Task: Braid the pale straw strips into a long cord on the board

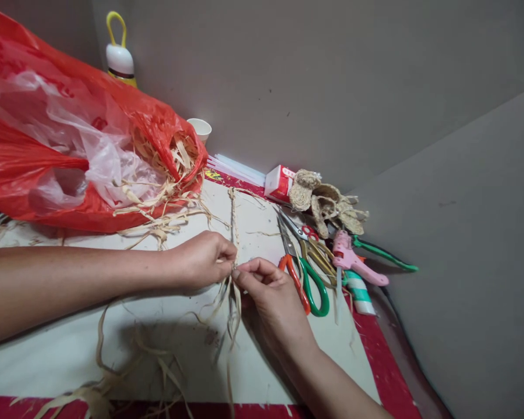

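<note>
A thin braid of pale dried plant strands (233, 218) runs from the far part of the white board down to my fingers. My left hand (205, 259) is closed on the braid, thumb and fingers pinched together. Just below and to the right, my right hand (268, 288) pinches the strands at the braid's lower end. Loose strand tails (231, 326) hang from between the hands toward me. Exactly which strand each fingertip grips is too small to make out.
Behind my left arm lies a red plastic bag (126, 110) spilling fibre. To the right are scissors with red and green handles (317, 294), gold-handled scissors (321, 262), a pink glue gun (358, 265) and woven fibre pieces (325, 201). A paper cup (199, 129) stands behind.
</note>
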`<control>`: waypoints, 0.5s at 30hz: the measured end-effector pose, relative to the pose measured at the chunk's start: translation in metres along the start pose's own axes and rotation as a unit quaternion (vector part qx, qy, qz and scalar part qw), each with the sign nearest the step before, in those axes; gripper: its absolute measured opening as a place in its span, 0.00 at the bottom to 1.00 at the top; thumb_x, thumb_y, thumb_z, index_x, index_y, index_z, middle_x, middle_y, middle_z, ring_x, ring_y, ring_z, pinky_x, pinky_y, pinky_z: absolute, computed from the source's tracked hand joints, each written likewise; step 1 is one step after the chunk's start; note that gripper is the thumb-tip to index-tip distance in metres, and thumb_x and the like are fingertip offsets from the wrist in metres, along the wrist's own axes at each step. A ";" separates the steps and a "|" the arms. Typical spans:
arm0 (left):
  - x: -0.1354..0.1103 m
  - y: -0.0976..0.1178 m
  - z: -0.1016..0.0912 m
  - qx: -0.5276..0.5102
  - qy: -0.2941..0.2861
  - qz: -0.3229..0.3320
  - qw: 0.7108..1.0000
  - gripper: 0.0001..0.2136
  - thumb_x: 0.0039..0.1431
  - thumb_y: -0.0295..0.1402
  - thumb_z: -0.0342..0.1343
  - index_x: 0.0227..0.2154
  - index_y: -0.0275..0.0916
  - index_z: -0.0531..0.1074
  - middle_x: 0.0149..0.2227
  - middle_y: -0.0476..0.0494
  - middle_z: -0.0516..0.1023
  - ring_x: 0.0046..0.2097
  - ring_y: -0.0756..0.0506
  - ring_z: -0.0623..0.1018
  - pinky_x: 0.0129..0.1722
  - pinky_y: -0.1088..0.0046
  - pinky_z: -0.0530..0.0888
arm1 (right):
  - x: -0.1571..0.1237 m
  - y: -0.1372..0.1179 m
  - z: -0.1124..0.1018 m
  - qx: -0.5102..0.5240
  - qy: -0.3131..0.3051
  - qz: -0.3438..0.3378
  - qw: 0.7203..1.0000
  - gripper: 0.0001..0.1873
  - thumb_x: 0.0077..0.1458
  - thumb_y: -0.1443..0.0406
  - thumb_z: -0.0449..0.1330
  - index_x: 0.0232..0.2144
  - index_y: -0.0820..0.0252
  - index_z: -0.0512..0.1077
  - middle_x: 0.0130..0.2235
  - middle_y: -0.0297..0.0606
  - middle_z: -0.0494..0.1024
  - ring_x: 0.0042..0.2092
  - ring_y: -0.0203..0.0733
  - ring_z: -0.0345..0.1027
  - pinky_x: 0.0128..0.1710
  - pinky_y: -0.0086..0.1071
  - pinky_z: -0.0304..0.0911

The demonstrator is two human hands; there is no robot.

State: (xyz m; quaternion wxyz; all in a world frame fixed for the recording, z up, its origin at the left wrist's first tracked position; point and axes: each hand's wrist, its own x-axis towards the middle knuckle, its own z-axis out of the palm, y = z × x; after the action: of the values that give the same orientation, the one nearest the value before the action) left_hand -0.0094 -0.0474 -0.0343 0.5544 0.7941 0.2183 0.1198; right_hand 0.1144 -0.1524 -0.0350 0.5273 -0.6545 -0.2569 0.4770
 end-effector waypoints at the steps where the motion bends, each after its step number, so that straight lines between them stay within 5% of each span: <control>1: 0.000 -0.001 0.000 0.004 0.000 0.003 1.000 0.08 0.47 0.24 0.46 0.16 0.36 0.63 0.17 0.55 0.63 0.23 0.54 0.64 0.23 0.79 0.59 | 0.000 0.000 0.000 -0.014 0.010 -0.012 1.000 0.10 0.37 0.64 0.69 0.21 0.61 0.70 0.17 0.26 0.68 0.17 0.29 0.53 0.17 0.24 0.47; 6: 0.001 -0.004 0.000 -0.038 -0.029 -0.025 0.999 0.08 0.48 0.28 0.45 0.20 0.36 0.68 0.19 0.53 0.66 0.22 0.53 0.63 0.22 0.77 0.57 | 0.000 0.001 0.005 -0.070 0.036 -0.060 0.995 0.09 0.39 0.65 0.67 0.19 0.61 0.69 0.18 0.27 0.66 0.20 0.30 0.53 0.21 0.25 0.47; 12: 0.000 0.000 -0.003 -0.042 -0.019 -0.016 0.999 0.07 0.47 0.27 0.45 0.16 0.36 0.62 0.17 0.55 0.58 0.23 0.54 0.59 0.23 0.77 0.56 | 0.001 0.003 0.008 -0.069 0.052 -0.051 0.995 0.09 0.38 0.64 0.67 0.19 0.62 0.70 0.18 0.28 0.67 0.22 0.31 0.53 0.22 0.26 0.48; 15: 0.001 0.000 -0.004 -0.071 -0.016 -0.045 0.996 0.08 0.48 0.29 0.47 0.17 0.36 0.65 0.17 0.55 0.62 0.23 0.54 0.60 0.23 0.77 0.57 | 0.000 0.003 0.005 -0.062 0.032 -0.039 0.997 0.09 0.39 0.63 0.66 0.21 0.63 0.73 0.20 0.31 0.69 0.23 0.33 0.57 0.25 0.28 0.52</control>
State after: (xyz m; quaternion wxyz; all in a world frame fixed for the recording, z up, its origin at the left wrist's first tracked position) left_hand -0.0104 -0.0439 -0.0330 0.6180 0.7436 0.2361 0.0969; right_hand 0.1090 -0.1511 -0.0375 0.5118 -0.6907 -0.2944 0.4175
